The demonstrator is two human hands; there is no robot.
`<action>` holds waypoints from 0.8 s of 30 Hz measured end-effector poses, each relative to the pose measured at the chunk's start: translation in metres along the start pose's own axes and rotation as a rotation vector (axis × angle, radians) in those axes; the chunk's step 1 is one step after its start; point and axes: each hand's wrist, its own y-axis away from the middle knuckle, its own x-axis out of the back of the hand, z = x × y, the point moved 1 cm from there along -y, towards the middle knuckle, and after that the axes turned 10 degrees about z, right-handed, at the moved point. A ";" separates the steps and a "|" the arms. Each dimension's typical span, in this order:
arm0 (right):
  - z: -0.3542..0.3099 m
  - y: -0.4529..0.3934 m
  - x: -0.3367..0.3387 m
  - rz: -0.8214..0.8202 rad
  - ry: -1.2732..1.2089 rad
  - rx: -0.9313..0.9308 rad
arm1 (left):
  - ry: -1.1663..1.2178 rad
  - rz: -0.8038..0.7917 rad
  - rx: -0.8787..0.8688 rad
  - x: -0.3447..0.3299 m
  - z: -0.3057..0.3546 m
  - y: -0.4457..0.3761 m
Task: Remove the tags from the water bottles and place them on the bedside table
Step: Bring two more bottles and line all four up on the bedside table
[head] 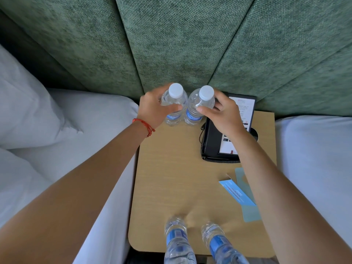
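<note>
Left hand [152,109] wraps one water bottle [174,105], right hand [222,113] grasps its twin [199,105], the two bottles touching, standing at the bedside table's [171,178] far edge. Blue tags [239,193] lie nearer than the right hand's grip, under that forearm.

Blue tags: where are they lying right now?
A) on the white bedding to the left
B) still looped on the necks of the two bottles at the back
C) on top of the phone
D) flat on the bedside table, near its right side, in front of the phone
D: the blue tags lie flat on the bedside table in front of the phone, partly under the right forearm.
</note>
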 end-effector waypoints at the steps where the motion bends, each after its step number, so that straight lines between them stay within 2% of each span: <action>1: 0.000 0.000 0.000 -0.014 0.001 0.002 | -0.001 0.006 -0.004 0.001 -0.001 0.000; 11: 0.004 0.002 -0.003 -0.021 -0.010 -0.021 | -0.013 -0.042 0.010 0.003 -0.005 0.000; 24: 0.003 -0.017 -0.010 -0.018 0.058 0.025 | -0.050 -0.003 0.001 0.003 0.001 -0.016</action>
